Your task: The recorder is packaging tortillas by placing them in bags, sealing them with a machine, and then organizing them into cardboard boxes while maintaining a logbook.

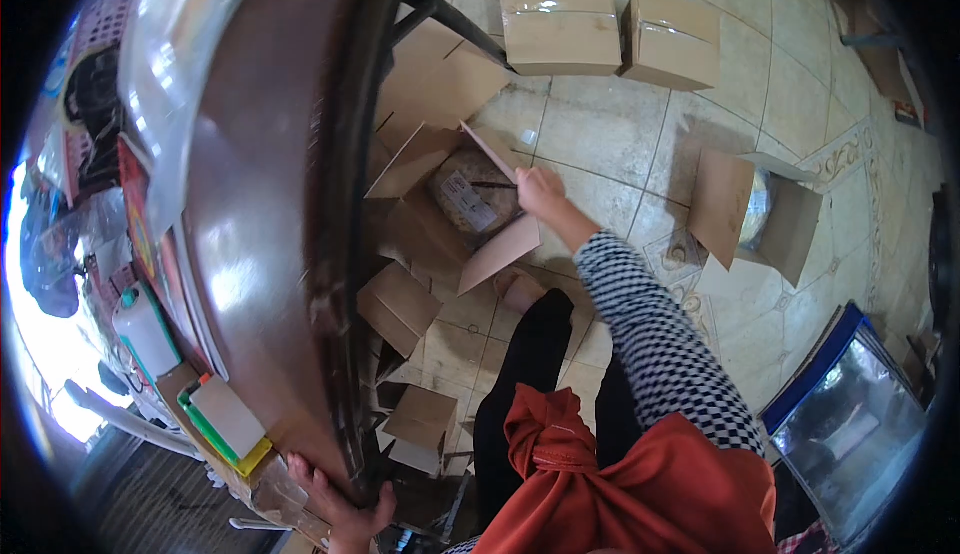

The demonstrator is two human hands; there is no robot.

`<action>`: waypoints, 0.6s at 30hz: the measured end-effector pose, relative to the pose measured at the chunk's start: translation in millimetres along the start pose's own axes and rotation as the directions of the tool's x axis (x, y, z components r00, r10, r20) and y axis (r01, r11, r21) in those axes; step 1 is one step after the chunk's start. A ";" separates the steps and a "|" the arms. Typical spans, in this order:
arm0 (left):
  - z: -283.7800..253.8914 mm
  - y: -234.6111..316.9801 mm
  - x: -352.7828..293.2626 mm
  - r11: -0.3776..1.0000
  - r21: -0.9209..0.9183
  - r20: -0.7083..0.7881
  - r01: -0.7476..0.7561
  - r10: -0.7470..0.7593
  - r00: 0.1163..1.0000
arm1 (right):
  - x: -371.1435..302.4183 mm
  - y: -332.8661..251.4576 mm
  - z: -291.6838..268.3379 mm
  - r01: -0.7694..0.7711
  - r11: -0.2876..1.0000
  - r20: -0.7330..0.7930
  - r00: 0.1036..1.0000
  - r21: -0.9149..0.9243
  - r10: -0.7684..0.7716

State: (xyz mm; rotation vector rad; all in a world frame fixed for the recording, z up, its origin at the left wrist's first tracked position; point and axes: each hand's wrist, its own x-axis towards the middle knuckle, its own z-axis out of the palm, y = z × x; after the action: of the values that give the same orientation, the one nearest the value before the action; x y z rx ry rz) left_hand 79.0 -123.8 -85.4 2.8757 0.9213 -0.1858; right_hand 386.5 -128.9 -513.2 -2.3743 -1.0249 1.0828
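Observation:
My right hand [541, 192] is closed beside a raised flap of an open cardboard box [498, 252] on the floor. From its fingers a thin, dark, pen-like stick [492, 185] points left over the box. Inside that box lies a clear-wrapped brownish package [462, 201] with a white printed label [468, 200]. At the lower left, my left hand [340, 507] is open, its fingers spread against the near end of the dark brown table [262, 284]. Nothing shows in it.
Two closed cartons [560, 29] stand at the back. Another open box [785, 219] with a wrapped item sits at the right. Smaller cartons [400, 306] lie beneath the table edge. A glass-topped case [850, 424] stands at lower right. Notepads [228, 416] lie on the table's left side.

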 end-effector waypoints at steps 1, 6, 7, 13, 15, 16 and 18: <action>-3.3 0.2 -0.6 1.000 0.014 0.011 -0.001 0.001 1.000 | -0.4 1.2 -12.8 0.058 0.998 0.002 0.998 -0.026 -0.058; -4.7 6.7 -3.9 0.995 0.039 0.114 0.097 -0.100 0.988 | 35.0 48.3 -101.0 0.130 0.958 -0.096 0.983 -0.254 -0.158; -0.6 8.6 -1.9 0.997 0.020 0.118 0.081 -0.083 0.990 | 48.3 66.3 -116.2 0.089 0.948 -0.135 0.982 -0.305 -0.136; 15.4 4.6 3.2 0.997 -0.082 -0.036 -0.008 0.006 0.999 | 17.6 119.1 -147.1 -0.233 0.934 -0.509 0.858 -0.271 0.067; 5.2 13.9 1.9 0.992 0.080 -0.055 0.098 -0.094 0.994 | -23.0 141.2 -144.4 -0.356 0.924 -0.720 0.677 -0.138 0.153; -0.6 17.6 7.0 0.993 0.081 -0.058 0.084 -0.080 0.995 | -58.6 173.5 -153.8 -0.479 0.875 -0.707 0.642 -0.071 0.295; -1.3 28.1 19.5 0.988 0.133 -0.054 0.074 -0.068 0.996 | -131.8 213.3 -159.5 -0.727 0.673 -0.718 0.395 0.137 0.573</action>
State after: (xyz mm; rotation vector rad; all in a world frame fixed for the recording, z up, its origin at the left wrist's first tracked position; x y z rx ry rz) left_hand 111.4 -135.2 -85.0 2.9846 1.0603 -0.1909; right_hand 548.9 -372.0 -459.6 -3.0436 0.1687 0.0729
